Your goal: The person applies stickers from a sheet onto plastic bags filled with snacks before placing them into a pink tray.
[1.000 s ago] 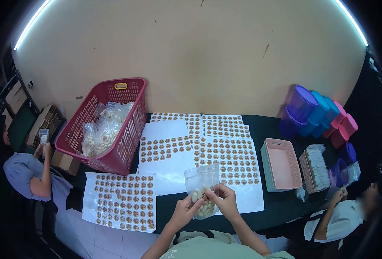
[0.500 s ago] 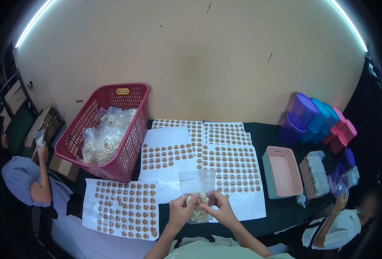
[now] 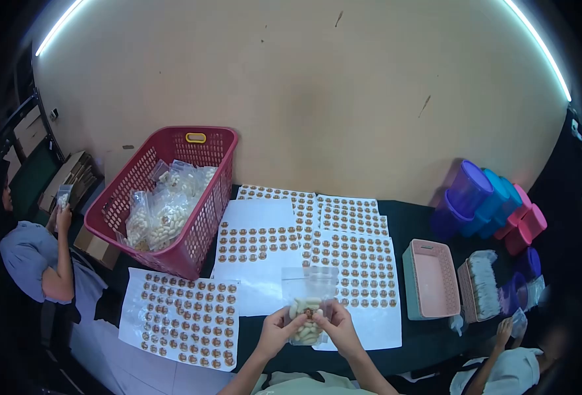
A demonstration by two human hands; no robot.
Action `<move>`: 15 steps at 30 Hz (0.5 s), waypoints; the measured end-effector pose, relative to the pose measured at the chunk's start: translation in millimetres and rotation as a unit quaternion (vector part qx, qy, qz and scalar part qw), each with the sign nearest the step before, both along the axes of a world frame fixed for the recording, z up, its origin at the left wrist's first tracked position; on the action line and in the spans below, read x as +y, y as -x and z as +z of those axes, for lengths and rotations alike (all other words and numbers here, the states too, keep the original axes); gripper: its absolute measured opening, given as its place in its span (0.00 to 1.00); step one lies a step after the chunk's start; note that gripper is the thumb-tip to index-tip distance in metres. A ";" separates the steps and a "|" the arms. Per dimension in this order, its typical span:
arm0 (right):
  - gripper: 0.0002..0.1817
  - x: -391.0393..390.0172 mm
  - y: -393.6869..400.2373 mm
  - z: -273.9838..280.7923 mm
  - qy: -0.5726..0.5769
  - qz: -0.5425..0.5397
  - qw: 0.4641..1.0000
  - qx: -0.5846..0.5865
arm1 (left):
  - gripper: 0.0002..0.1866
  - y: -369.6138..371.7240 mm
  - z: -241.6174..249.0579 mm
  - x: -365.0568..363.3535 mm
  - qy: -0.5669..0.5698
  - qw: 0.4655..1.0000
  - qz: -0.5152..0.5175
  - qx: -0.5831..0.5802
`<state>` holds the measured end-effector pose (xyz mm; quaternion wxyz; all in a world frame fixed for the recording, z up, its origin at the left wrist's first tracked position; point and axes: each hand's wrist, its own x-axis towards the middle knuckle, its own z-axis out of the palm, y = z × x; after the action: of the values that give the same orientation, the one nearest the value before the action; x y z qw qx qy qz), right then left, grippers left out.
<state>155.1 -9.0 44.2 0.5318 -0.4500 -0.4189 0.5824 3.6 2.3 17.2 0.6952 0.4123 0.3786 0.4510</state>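
A clear zip bag (image 3: 312, 282) of white oblong pieces is held upright in front of me, above the sticker sheets. A round brown sticker (image 3: 308, 315) is on the front of the bag. My left hand (image 3: 279, 334) is closed on the left side, its thumb pressed near the sticker. On the right side my right hand (image 3: 341, 330) grips the same bag, its thumb close to the sticker's other edge. The fingers behind the bag are hidden. Behind it lies a white sheet of round stickers (image 3: 356, 263), partly bare of stickers.
A dark pink basket (image 3: 205, 247) with several filled bags (image 3: 172, 201) stands left. Another sticker sheet (image 3: 179, 322) lies before it. To the right are a pink-and-green tray (image 3: 433, 280), a basket of plastic bags (image 3: 481, 283) and coloured tubs (image 3: 472, 187). One person works on each side.
My view has tilted slightly, shifting the scene. Both hands still hold the bag, thumbs by its sticker. The right-hand person's hands and plastic bag have moved lower in view.
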 end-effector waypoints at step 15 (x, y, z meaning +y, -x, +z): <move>0.10 -5.9 -4.0 -37.3 0.016 -0.037 0.999 0.030 | 0.12 -14.3 -5.4 8.3 -0.102 0.985 0.029 0.136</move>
<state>159.1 -14.9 6.9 0.5579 -0.4558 -0.3763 0.5825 17.9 10.7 11.8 0.5782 0.5277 0.4330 0.4470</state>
